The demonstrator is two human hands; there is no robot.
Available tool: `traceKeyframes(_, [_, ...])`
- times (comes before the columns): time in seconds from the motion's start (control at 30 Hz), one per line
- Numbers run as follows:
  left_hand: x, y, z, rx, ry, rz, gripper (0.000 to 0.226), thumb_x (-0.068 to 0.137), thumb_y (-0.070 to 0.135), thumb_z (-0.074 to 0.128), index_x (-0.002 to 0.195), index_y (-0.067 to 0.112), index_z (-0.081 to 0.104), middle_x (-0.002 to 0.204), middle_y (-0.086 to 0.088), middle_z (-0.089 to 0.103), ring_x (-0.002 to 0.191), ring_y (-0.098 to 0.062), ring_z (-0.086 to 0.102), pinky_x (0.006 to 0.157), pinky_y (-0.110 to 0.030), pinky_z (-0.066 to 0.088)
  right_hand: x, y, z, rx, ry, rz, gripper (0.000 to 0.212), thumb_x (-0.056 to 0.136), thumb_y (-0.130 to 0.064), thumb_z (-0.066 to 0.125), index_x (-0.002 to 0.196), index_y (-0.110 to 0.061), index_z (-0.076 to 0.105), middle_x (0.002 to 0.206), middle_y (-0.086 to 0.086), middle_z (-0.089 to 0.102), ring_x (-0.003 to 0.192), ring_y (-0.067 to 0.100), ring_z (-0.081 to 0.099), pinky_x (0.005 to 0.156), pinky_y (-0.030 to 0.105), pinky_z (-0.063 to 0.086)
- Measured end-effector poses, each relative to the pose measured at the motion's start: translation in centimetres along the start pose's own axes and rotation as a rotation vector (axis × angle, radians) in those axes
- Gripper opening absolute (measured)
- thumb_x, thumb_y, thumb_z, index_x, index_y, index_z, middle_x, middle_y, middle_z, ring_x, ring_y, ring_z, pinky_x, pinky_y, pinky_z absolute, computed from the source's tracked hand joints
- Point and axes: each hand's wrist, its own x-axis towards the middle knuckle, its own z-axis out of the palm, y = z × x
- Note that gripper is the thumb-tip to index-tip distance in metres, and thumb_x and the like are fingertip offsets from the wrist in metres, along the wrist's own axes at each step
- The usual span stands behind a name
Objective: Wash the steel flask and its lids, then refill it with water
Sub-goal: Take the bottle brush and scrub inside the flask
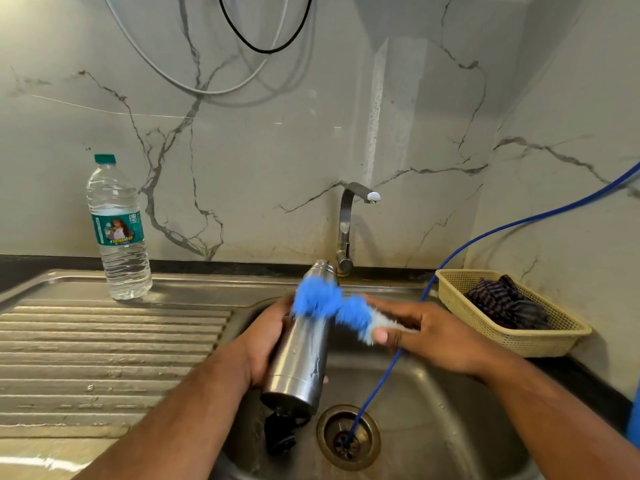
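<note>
Your left hand [266, 344] grips the steel flask [301, 355] at centre frame | your right hand [426, 332] grips the blue brush [332, 308] against it

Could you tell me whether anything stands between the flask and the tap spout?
Nothing visible does: open air separates the flask in the left hand from the spout; the right hand holds the brush across its side.

Blue hose [378, 389] slants across the sink [450, 410] into its drain; tap [346, 220] stands behind; drainboard [104, 341] lies open.

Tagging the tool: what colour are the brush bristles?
Blue brush bristles, motion-blurred; head view, the only one.
</note>
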Motion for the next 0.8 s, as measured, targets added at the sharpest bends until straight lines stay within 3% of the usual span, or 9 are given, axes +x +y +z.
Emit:
traceKeyframes(0.07, [-0.1,0.1,0.3,-0.013,-0.014,-0.045,0.065,0.083,0.06,0.066,0.111,0.001,0.066,0.081,-0.02,0.07,0.077,-0.038,0.066,0.074,-0.061,0.059,0.5,0.8,0.3,-0.07,0.157,0.017,0.057,0.091,-0.057,0.065,0.143,-0.064,0.042,0.103,-0.021,0.074,0.09,0.002,0.071,0.097,0.043,0.055])
traceKeyframes(0.13, [-0.1,0.0,0.3,-0.021,-0.007,-0.051,0.072,0.083,0.061,0.064,0.117,-0.001,0.064,0.095,-0.024,0.067,0.078,-0.039,0.066,0.071,-0.056,0.06,0.5,1.0,0.4,-0.056,0.139,0.02,0.059,0.091,-0.06,0.064,0.144,-0.063,0.04,0.102,-0.023,0.073,0.089,0.002,0.071,0.096,0.042,0.056])
traceKeyframes(0.23, [0.5,-0.3,0.0,-0.036,-0.008,0.016,0.065,0.089,0.05,0.059,0.126,-0.003,0.063,0.094,-0.024,0.069,0.075,-0.037,0.067,0.072,-0.044,0.057,0.0,-0.1,-0.2,0.014,-0.151,0.009,0.061,0.089,-0.055,0.071,0.144,-0.06,0.044,0.125,-0.023,0.069,0.114,0.004,0.066,0.104,0.035,0.053])
traceKeyframes(0.3, [0.7,-0.4,-0.4,-0.003,0.005,0.038,0.053,0.089,0.042,0.058,0.114,-0.003,0.069,0.082,-0.021,0.071,0.07,-0.033,0.066,0.07,-0.04,0.055,-0.4,-0.3,-0.6,0.042,-0.311,0.006,0.059,0.093,-0.038,0.073,0.145,-0.052,0.048,0.128,-0.018,0.069,0.118,0.005,0.064,0.104,0.03,0.052])
traceKeyframes(0.4, [0.7,-0.3,-0.3,0.038,-0.05,0.007,0.055,0.094,0.045,0.05,0.106,-0.003,0.074,0.094,-0.029,0.071,0.07,-0.039,0.069,0.062,-0.04,0.06,-0.1,0.1,-0.8,0.043,-0.045,-0.004,0.057,0.093,-0.04,0.072,0.143,-0.052,0.05,0.125,-0.016,0.071,0.108,-0.001,0.067,0.097,0.021,0.053])
traceKeyframes(0.47, [0.7,-0.4,-0.1,0.038,-0.051,0.004,0.061,0.1,0.05,0.039,0.117,-0.001,0.069,0.104,-0.032,0.068,0.076,-0.042,0.068,0.07,-0.043,0.058,0.2,0.5,-0.6,-0.004,0.211,0.02,0.054,0.094,-0.04,0.07,0.144,-0.05,0.05,0.104,-0.009,0.077,0.086,-0.003,0.069,0.079,0.008,0.05])
traceKeyframes(0.53, [0.7,-0.5,0.0,0.028,-0.059,-0.009,0.063,0.101,0.05,0.035,0.122,-0.001,0.065,0.105,-0.033,0.068,0.078,-0.043,0.068,0.073,-0.044,0.056,0.4,0.8,-0.4,-0.034,0.288,0.042,0.052,0.095,-0.043,0.069,0.142,-0.054,0.048,0.083,-0.01,0.075,0.073,-0.005,0.067,0.071,0.007,0.046])
traceKeyframes(0.7, [0.9,-0.4,-0.2,0.023,-0.095,0.015,0.057,0.097,0.043,0.049,0.122,-0.007,0.064,0.089,-0.031,0.07,0.063,-0.039,0.069,0.054,-0.039,0.059,0.1,0.7,-0.4,-0.025,-0.115,0.017,0.059,0.089,-0.048,0.075,0.14,-0.06,0.049,0.124,-0.026,0.069,0.115,-0.002,0.064,0.103,0.026,0.051])
traceKeyframes(0.8, [0.9,-0.5,-0.3,0.061,-0.095,0.028,0.064,0.097,0.05,0.043,0.123,-0.006,0.062,0.098,-0.032,0.069,0.072,-0.04,0.069,0.062,-0.039,0.059,0.3,1.0,-0.4,0.002,0.05,-0.015,0.056,0.089,-0.044,0.076,0.138,-0.059,0.052,0.128,-0.029,0.066,0.118,-0.007,0.061,0.106,0.022,0.047])
